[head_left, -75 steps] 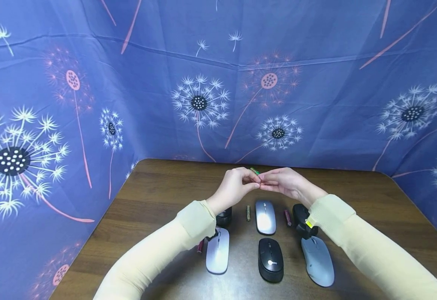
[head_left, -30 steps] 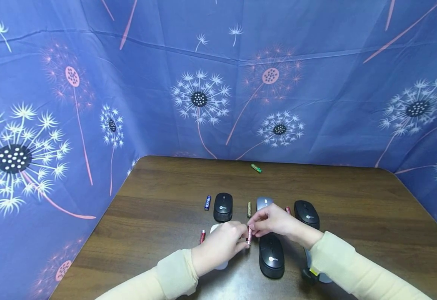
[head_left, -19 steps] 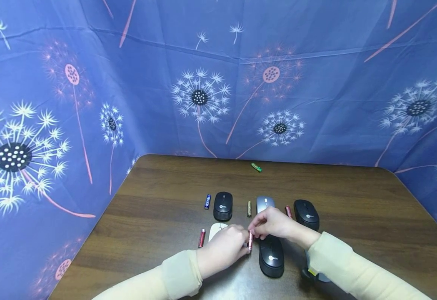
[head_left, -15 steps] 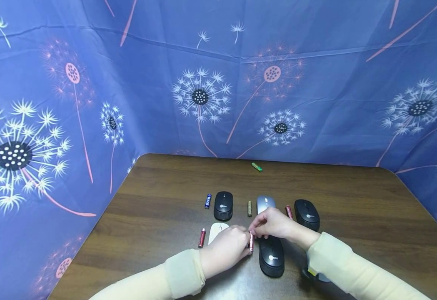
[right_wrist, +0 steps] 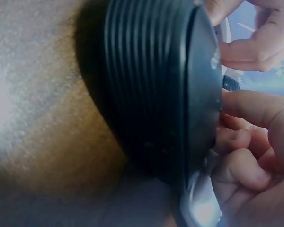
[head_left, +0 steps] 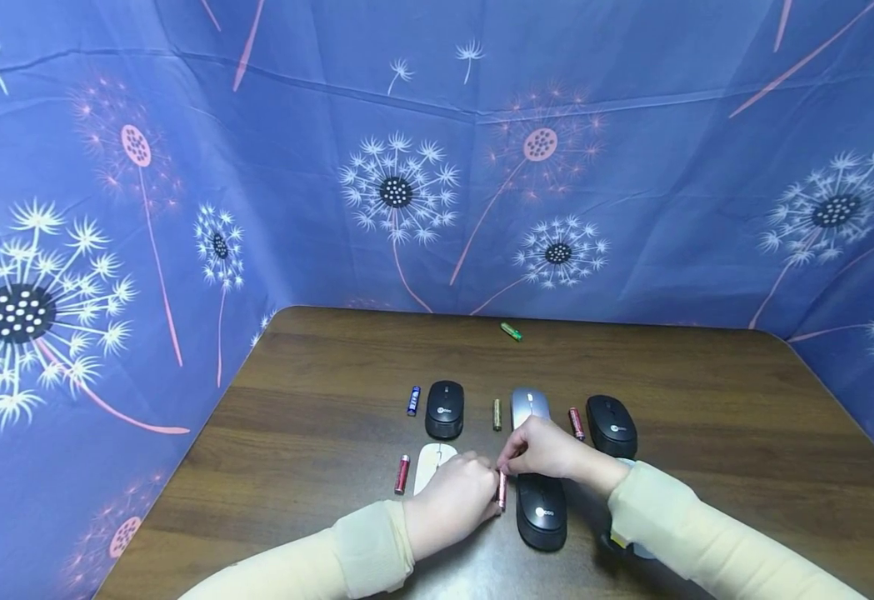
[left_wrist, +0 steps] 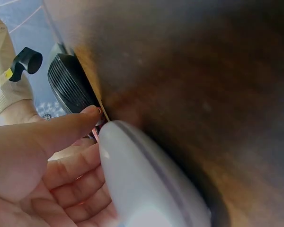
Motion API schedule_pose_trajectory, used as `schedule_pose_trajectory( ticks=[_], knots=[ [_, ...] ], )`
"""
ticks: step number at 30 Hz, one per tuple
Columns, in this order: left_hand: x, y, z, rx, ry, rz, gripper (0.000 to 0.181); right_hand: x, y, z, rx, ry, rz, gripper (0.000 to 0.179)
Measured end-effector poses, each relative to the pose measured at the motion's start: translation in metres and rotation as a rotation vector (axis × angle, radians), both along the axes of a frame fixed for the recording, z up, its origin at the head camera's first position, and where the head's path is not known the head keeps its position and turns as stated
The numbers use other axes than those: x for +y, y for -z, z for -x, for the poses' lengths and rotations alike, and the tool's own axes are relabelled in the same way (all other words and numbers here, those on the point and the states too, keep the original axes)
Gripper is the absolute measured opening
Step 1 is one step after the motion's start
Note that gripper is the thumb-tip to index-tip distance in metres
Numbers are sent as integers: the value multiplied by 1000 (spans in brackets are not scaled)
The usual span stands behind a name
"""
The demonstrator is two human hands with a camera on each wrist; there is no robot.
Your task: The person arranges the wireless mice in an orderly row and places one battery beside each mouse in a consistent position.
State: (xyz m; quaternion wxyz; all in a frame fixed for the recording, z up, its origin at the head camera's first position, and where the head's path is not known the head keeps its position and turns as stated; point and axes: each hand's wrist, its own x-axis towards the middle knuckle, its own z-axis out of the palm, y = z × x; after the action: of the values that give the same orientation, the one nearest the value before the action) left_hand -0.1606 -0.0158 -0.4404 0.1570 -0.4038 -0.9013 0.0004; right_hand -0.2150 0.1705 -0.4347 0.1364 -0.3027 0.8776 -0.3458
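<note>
A red battery [head_left: 501, 490] stands lengthwise between the white mouse [head_left: 433, 463] and the front black mouse [head_left: 541, 512]. My left hand [head_left: 450, 502] pinches its near end from the left, the thumb low beside it. At the far end, my right hand [head_left: 545, 448] holds it between thumb and forefinger. In the left wrist view the white mouse [left_wrist: 142, 175] covers part of the left fingers. The black mouse [right_wrist: 180, 90] fills the middle of the right wrist view and hides the battery there.
Behind the hands lie a blue battery [head_left: 413, 401], a gold battery [head_left: 496, 414] and another red battery [head_left: 576, 423], among two black mice and a grey mouse [head_left: 530, 403]. One more red battery [head_left: 402, 475] is at left. A green battery [head_left: 511, 332] lies near the far edge.
Both hands have left the green battery at the far edge and come nearer, to the red battery between the mice. Over the last second, that battery has shifted slightly toward me.
</note>
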Motion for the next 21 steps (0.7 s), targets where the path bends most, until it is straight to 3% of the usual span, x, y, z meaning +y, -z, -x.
schedule_pose_trajectory(
  ticks=[21],
  knots=[
    [0, 4, 2, -31, 11, 22, 24, -1, 7, 2, 31, -23, -14, 7]
  ],
)
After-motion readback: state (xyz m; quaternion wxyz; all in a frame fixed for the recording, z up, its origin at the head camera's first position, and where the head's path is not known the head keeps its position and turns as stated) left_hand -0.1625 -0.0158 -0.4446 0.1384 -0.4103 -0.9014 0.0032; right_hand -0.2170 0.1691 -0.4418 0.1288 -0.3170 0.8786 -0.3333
